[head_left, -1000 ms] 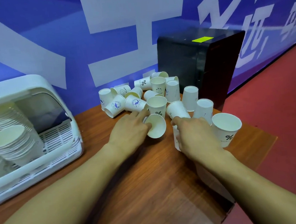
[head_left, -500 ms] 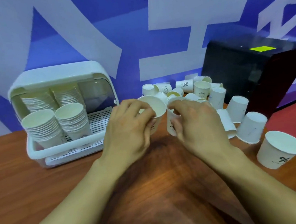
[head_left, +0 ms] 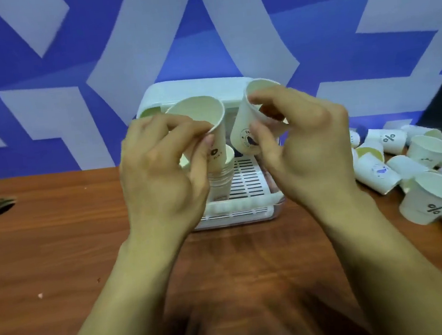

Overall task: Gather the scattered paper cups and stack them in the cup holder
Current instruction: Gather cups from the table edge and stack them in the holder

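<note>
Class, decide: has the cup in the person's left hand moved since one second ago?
Yes: the cup in the left hand went left, from the scattered pile to in front of the cup holder.

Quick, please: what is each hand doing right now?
Left hand: closed, holding one paper cup.
Right hand: closed, holding a second paper cup.

The cups (head_left: 379, 175) are thin white paper, not shiny. The cup holder (head_left: 235, 209) is smooth white plastic. The table (head_left: 58, 239) is brown wood.
</note>
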### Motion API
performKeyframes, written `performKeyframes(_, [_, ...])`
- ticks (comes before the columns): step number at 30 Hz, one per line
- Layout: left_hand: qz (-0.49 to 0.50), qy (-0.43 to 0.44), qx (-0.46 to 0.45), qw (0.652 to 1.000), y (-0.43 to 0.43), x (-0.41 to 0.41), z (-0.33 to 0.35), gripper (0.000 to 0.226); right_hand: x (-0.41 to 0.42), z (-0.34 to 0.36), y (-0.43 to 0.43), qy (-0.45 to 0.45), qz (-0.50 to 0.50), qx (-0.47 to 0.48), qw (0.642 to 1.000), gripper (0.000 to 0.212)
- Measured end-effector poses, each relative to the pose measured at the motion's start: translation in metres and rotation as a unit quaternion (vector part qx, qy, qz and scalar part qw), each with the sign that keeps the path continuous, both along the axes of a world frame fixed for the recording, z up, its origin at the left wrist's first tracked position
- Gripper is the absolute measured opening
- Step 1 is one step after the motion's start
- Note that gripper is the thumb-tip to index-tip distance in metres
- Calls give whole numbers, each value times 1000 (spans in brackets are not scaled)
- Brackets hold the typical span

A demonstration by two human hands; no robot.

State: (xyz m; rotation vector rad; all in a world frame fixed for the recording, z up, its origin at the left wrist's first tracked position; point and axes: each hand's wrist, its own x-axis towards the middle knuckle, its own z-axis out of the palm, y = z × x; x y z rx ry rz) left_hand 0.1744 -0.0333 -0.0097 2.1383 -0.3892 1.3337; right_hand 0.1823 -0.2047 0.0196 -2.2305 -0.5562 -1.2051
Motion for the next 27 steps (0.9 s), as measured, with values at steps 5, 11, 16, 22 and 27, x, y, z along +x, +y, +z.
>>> performKeyframes(5, [36,-7,-34,999,25,17,1,10,26,-15,26,-24,25,23,999,26])
performKeyframes(11, [57,33,-51,997,47,32,-6,10,47,-40,50,-7,42,1,999,26])
performKeyframes(16, [57,59,-45,996,53,40,-11,12,58,-53,55,40,50,-51,997,20])
performKeyframes(22, [48,94,-29,994,51,44,-19,14,65,-69,56,99,58,-79,990,13])
performKeyframes(27, [40,98,-15,994,44,46,-25,13,63,-82,58,110,33,-79,990,11])
